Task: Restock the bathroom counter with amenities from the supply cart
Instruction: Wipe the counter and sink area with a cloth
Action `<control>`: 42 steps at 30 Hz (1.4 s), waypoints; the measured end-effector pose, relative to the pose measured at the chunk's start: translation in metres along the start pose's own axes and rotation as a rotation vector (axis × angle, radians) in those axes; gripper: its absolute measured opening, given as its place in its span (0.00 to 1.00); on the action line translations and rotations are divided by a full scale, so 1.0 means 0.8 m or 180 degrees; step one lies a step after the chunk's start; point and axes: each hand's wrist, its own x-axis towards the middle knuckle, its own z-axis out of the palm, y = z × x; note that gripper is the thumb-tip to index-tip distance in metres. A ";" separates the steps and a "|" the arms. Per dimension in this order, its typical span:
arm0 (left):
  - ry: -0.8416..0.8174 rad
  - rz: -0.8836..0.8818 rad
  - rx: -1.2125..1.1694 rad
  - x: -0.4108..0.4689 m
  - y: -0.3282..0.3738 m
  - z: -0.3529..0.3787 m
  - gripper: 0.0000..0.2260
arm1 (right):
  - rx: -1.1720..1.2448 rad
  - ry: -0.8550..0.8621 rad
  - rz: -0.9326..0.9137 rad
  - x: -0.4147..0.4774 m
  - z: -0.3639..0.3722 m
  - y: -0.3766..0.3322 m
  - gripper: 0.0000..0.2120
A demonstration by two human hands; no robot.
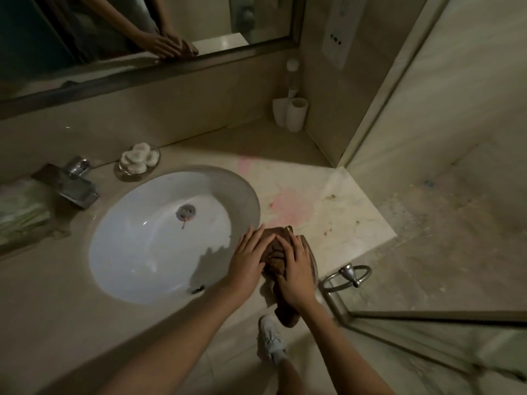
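Note:
A brown towel (pixel 275 259) lies on the marble counter (pixel 328 203) just right of the white sink (pixel 159 238), one end hanging over the front edge. My left hand (pixel 248 260) presses flat on its left side, fingers straight. My right hand (pixel 296 269) lies flat on its right side, fingers spread over the cloth. Neither hand curls round the towel.
A glass dish of rolled white items (pixel 138 162) and a chrome faucet (pixel 72 183) stand behind the sink. A tissue pack (pixel 20 209) lies at the left. White cups (pixel 291 112) fill the back corner. A towel ring (pixel 348 276) and glass shower door are at the right.

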 end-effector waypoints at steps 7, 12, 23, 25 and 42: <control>0.0037 -0.0449 -0.0355 0.128 -0.009 -0.020 0.33 | -0.0171 -0.0138 -0.0253 0.134 -0.022 0.029 0.32; 0.0176 -0.0550 -0.0256 0.219 -0.015 -0.030 0.31 | -0.0198 -0.0133 -0.0227 0.228 -0.036 0.037 0.32; -0.0071 -0.0645 0.0036 0.358 -0.015 -0.056 0.17 | -0.0385 0.0193 0.0422 0.336 -0.037 0.037 0.32; -0.0127 -0.0639 -0.0069 0.352 -0.009 -0.051 0.18 | -0.0339 0.0336 0.0332 0.325 -0.037 0.038 0.33; -0.0887 0.0492 0.0176 0.161 0.186 0.055 0.17 | -0.0218 0.1036 0.1016 0.025 -0.107 0.135 0.30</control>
